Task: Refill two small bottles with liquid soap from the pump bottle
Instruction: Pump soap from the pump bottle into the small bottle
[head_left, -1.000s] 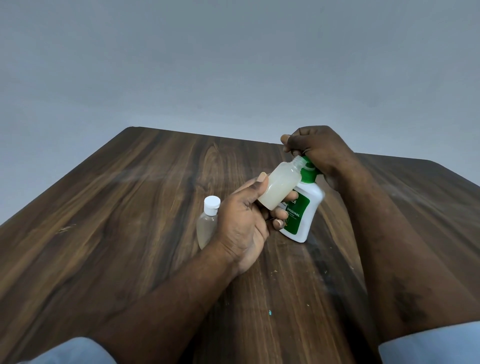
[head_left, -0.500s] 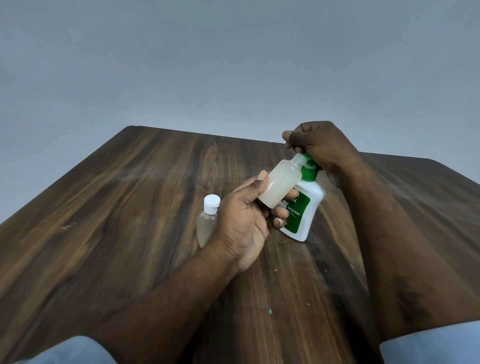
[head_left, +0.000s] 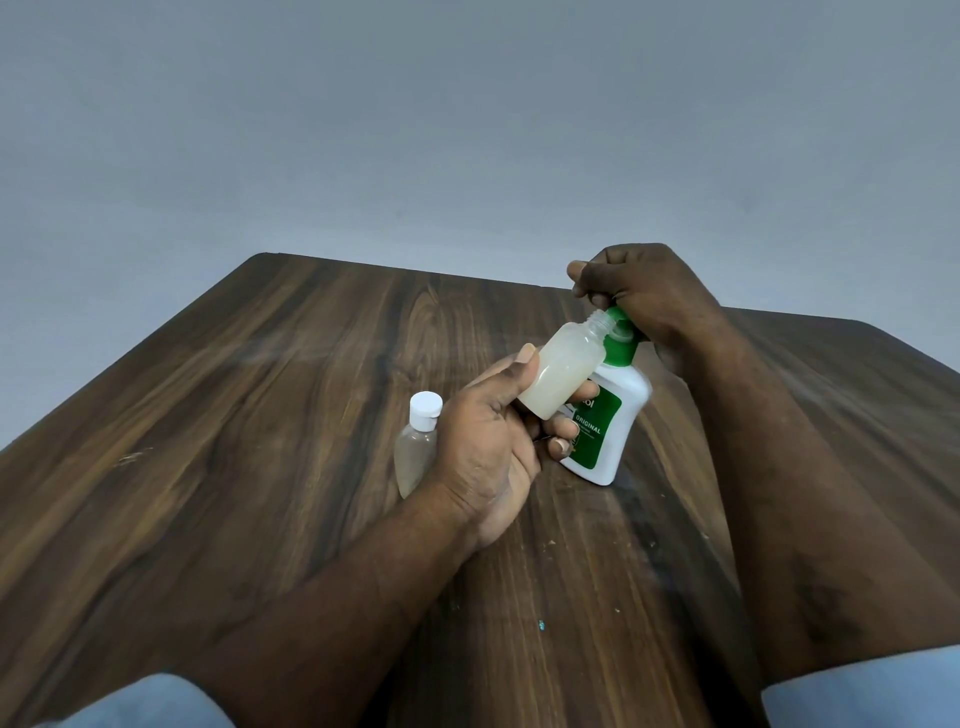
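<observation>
My left hand (head_left: 491, 452) grips a small uncapped bottle (head_left: 563, 371), tilted, with cloudy pale liquid inside and its open neck up against the pump nozzle. The white pump bottle (head_left: 615, 421) with a green label and green pump top (head_left: 621, 343) stands on the table, leaning a little. My right hand (head_left: 641, 293) is curled over the pump head and hides most of it. A second small clear bottle (head_left: 415, 449) with a white cap stands just left of my left hand, partly hidden by it.
The dark wooden table (head_left: 234, 467) runs to a far edge just behind the bottles, with a plain grey wall beyond. Small specks and a tiny teal fleck (head_left: 541, 625) lie on the near surface.
My right hand has risen slightly on the pump head, and more of the green pump top shows. The small bottle in my left hand stays at the nozzle.
</observation>
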